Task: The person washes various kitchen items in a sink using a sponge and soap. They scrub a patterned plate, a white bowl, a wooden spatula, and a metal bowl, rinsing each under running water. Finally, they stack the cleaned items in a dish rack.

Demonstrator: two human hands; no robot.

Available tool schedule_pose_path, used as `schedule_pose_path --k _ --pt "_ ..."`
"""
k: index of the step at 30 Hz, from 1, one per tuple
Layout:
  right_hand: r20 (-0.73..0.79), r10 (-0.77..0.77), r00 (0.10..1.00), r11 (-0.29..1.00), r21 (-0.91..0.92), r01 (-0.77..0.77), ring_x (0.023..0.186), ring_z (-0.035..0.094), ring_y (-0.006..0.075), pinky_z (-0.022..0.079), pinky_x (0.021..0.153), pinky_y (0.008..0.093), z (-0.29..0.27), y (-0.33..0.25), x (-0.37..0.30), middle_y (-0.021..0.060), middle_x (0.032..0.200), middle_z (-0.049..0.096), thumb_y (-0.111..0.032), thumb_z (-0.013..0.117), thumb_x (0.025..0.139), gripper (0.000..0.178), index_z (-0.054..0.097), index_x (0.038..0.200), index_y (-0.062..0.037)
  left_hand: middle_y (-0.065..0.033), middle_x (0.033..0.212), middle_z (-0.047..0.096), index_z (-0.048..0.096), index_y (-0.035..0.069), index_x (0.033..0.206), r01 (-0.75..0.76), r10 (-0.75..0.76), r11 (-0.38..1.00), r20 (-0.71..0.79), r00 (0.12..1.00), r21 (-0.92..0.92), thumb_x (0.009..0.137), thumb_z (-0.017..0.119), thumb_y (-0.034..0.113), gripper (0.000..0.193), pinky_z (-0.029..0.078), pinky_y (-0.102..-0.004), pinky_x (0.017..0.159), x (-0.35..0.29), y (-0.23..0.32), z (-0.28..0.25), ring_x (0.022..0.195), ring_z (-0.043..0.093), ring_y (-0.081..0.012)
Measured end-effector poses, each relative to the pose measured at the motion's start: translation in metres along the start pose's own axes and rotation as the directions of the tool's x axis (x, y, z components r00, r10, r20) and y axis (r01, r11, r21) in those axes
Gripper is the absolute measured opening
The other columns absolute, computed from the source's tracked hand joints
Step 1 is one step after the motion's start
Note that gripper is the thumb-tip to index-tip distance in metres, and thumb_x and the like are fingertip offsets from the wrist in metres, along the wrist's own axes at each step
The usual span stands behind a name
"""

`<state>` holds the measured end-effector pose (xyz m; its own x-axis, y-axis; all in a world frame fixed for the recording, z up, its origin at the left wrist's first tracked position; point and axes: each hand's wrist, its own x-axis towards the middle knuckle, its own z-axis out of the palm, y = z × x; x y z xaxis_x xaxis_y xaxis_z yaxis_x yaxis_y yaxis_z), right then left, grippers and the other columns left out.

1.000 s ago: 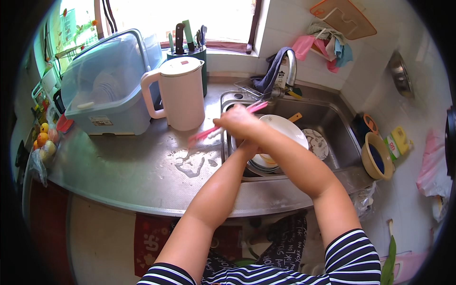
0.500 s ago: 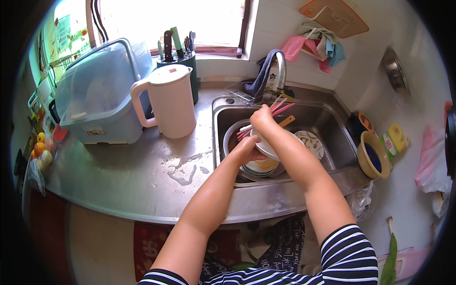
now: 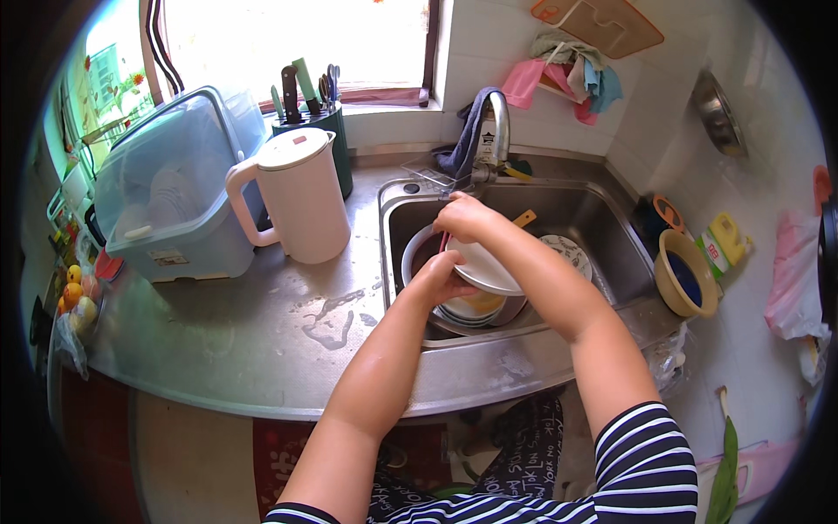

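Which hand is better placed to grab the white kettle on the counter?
Left. The left hand sits at the bowl's near-left edge, closer to the white kettle; the right hand is farther over the sink.

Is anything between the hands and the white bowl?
No. Both the left hand and the right hand already grip the round white bowl over the steel sink; nothing visible sits between them.

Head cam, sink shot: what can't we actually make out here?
- Pink utensil: only a sliver shows by the right hand; the white plate hides the rest.
- Left hand fingers: tucked under the plate rim, grip unclear.
- Stacked dishes: count hidden by plate and forearm.
- Faucet spout: draped by a dark cloth.
- Dish rack contents: blurred by its cover.
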<state>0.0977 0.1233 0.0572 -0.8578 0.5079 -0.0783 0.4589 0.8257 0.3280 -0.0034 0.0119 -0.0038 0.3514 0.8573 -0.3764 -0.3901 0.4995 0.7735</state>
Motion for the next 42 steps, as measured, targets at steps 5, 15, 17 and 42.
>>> schedule_pose_path --k 5,15,17,42 --pt "-0.526 0.358 0.771 0.803 0.596 0.033 0.078 0.067 0.0238 0.053 0.071 0.0338 -0.023 0.024 -0.059 0.0108 0.092 0.068 -0.001 0.058 0.08 0.027 0.071 0.102 -0.0089 -0.0184 0.115 0.06 0.049 0.0 0.126 -0.043 0.046 0.998 -0.094 0.995 0.036 0.086 0.051 0.02 0.046 0.055 -0.0469 0.086 -0.002 0.0 -0.008 0.1 0.064 -0.0324" --pt "-0.279 0.956 0.093 0.294 0.901 -0.32 0.079 0.065 0.0146 0.052 0.073 0.0287 0.141 0.122 -0.202 0.0077 0.09 0.068 -0.005 0.054 0.092 0.017 0.066 0.105 -0.004 -0.024 0.127 0.052 0.035 -0.008 0.134 -0.321 0.319 0.946 -0.039 0.947 -0.043 0.087 0.044 0.014 0.053 0.056 -0.0482 0.089 0.012 0.003 0.011 0.11 0.06 -0.0354" --pt "-0.418 0.892 0.172 0.45 0.857 -0.25 0.095 0.065 0.0295 0.051 0.083 0.0365 0.119 0.087 -0.165 0.0134 0.101 0.068 -0.008 0.054 0.09 0.018 0.067 0.103 -0.0063 -0.0239 0.127 0.052 0.035 -0.009 0.134 -0.324 0.32 0.946 -0.113 0.94 -0.013 0.087 0.045 0.014 0.053 0.056 -0.0486 0.089 0.011 0.004 -0.004 0.11 0.06 -0.0355" --pt "-0.527 0.504 0.685 0.862 0.353 -0.363 0.117 0.055 0.0289 0.049 0.092 0.0401 0.025 0.09 -0.079 0.0088 0.119 0.059 -0.008 0.055 0.084 0.029 0.065 0.111 -0.0039 -0.0193 0.11 0.061 0.045 -0.006 0.124 -0.379 0.375 0.925 -0.199 0.905 0.019 0.086 0.048 0.024 0.049 0.058 -0.0399 0.081 -0.003 0.013 -0.007 0.096 0.067 -0.0292"
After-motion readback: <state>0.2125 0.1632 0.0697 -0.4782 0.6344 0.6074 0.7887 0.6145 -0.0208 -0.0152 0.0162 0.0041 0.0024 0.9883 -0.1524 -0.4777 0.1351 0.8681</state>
